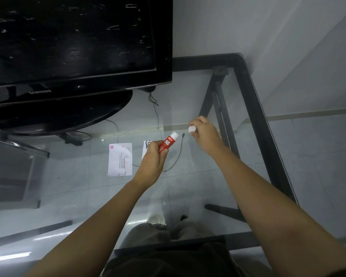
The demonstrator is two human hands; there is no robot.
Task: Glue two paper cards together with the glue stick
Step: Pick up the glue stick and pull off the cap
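The left hand is squeezing the red glue stick, fingers wrapped tight around its lower half, and is pointing its white top up and away. The right hand is off to the right of it, pinching the small white cap in its fingertips and not touching the stick. Just left of the left hand, one paper card is lying flat on the glass table. The second card is peeking out from behind the left hand, so most of it is hiding. A thin black cable is curling on the glass right beside the stick. The cap is tiny and looks easy to drop, and it could roll off the table. The cards look light, so they might slide on the smooth glass when the glue is rubbing on them. The sticky end could also be bumping the cable.
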